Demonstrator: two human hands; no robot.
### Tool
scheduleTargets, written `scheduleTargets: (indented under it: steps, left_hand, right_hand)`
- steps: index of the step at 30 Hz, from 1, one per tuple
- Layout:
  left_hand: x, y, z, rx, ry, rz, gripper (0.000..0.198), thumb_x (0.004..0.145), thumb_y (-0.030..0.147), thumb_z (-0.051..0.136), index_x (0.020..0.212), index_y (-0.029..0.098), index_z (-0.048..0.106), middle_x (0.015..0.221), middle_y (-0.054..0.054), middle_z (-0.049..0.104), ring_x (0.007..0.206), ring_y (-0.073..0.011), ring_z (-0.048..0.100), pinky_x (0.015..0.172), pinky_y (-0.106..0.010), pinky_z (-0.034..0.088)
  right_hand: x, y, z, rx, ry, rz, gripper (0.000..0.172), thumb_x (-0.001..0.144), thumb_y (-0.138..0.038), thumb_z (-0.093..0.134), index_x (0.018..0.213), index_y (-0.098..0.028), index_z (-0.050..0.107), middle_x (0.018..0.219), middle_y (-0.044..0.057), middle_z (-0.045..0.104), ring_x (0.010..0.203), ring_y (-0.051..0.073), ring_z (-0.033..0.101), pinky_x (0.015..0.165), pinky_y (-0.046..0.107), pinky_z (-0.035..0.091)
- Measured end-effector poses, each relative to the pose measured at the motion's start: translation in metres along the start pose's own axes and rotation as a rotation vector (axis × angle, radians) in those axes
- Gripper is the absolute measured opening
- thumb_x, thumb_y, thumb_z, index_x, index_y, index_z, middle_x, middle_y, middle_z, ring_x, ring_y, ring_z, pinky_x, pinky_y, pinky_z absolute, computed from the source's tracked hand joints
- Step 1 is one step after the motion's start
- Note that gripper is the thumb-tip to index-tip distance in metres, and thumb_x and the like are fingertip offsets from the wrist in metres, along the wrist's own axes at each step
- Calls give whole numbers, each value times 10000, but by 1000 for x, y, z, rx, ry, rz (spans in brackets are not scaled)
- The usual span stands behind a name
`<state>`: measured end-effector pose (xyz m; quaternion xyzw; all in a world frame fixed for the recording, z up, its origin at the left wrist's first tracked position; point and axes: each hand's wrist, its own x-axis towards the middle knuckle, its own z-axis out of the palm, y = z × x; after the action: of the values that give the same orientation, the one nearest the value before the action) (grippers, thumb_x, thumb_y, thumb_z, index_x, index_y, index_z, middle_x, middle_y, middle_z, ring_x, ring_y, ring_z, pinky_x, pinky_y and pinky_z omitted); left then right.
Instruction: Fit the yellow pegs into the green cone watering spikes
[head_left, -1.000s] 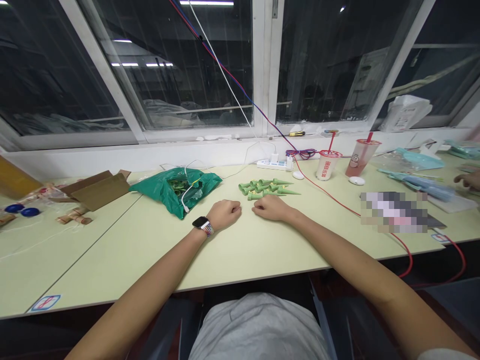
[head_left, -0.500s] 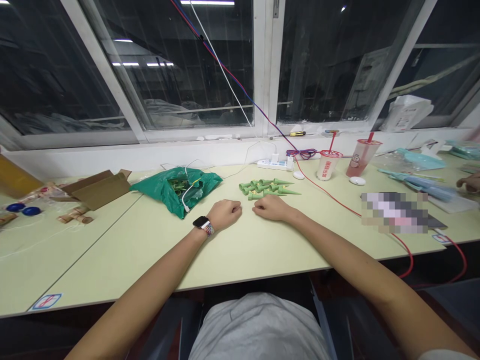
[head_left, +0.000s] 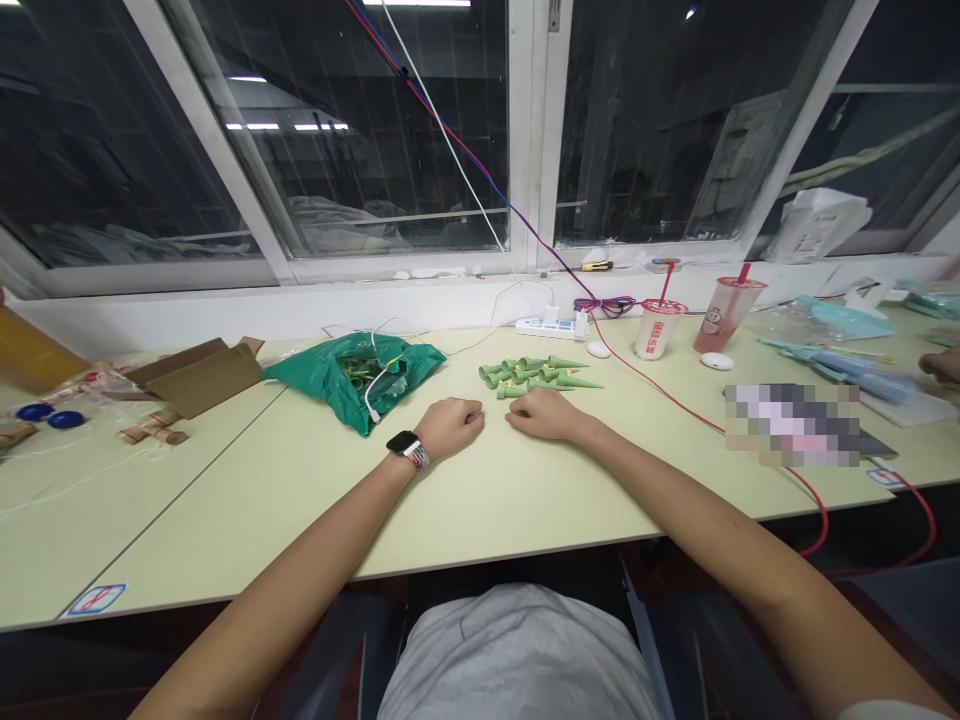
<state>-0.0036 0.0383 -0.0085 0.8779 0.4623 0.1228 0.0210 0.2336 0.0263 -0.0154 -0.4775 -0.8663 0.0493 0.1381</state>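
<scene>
My left hand [head_left: 452, 428], with a watch [head_left: 405, 446] on its wrist, rests on the table in a loose fist. Just across a small gap, my right hand [head_left: 549, 414] lies curled in a fist as well. I see nothing held in either one. Several green plastic cone-shaped spikes [head_left: 536, 375] lie bunched right behind my right hand, hollow ends to the left and points to the right. Behind my left hand sits an open green plastic bag [head_left: 334, 375] with more green pieces inside, and a white cable end hangs over it.
A power strip [head_left: 551, 327] stands by the wall. Two drink cups [head_left: 654, 332] with red straws, white discs and a red cable [head_left: 660, 390] are on the right, near a blurred-out flat object [head_left: 795, 425]. Another person's hand [head_left: 941, 366] shows far right. A cardboard box [head_left: 199, 378] and wooden toys lie left.
</scene>
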Motion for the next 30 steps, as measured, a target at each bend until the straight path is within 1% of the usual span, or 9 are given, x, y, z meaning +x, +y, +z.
scheduleTargets:
  steps: [12, 18, 20, 24, 26, 28, 30]
  left_hand:
    - [1, -2, 1, 5, -2, 5, 336, 960, 328, 486, 639, 228, 477, 630, -47, 589, 620, -223, 517, 613, -360, 180]
    - [0, -1, 1, -7, 3, -2, 345, 962, 327, 491, 634, 226, 454, 623, -43, 581, 619, -218, 519, 601, -364, 182]
    - [0, 0, 0, -14, 13, -11, 311, 963, 322, 492, 667, 228, 477, 650, -41, 602, 635, -219, 537, 599, -362, 193]
    - [-1, 0, 0, -39, 32, -24, 188, 964, 326, 499, 801, 238, 537, 731, -27, 658, 675, -218, 580, 604, -348, 238]
    - [-1, 0, 1, -53, 30, -29, 143, 959, 326, 506, 858, 238, 557, 750, -21, 671, 680, -217, 592, 607, -342, 257]
    - [-1, 0, 1, -72, 28, -35, 116, 953, 317, 510, 1002, 237, 579, 773, -11, 686, 687, -218, 606, 612, -337, 280]
    - [-1, 0, 2, -93, 32, -42, 281, 950, 306, 507, 1219, 231, 538, 804, 1, 698, 706, -220, 623, 625, -331, 311]
  right_hand:
    - [0, 1, 0, 20, 5, 2, 381, 1001, -340, 508, 679, -192, 647, 676, 22, 628, 636, 157, 470, 609, 309, 237]
    - [0, 0, 0, 23, 10, -4, 384, 1002, -335, 518, 663, -193, 630, 648, 16, 606, 609, 152, 440, 599, 306, 226]
    - [0, 0, 0, 23, 11, -5, 386, 1004, -328, 520, 659, -192, 630, 648, 18, 611, 611, 153, 446, 601, 307, 228]
    - [-1, 1, 0, 29, 25, -5, 383, 1009, -327, 525, 674, -189, 649, 681, 29, 647, 648, 159, 494, 624, 306, 251]
    - [-1, 2, 0, 34, 51, 1, 369, 1026, -343, 513, 733, -188, 675, 725, 35, 673, 681, 164, 526, 638, 301, 271]
    - [-2, 3, -2, 41, 94, 19, 323, 1055, -351, 472, 915, -188, 712, 790, 39, 702, 727, 173, 564, 659, 293, 296]
    - [-2, 4, -3, 62, 158, 57, 316, 1081, -354, 435, 1194, -189, 680, 848, 38, 724, 773, 184, 605, 690, 286, 325]
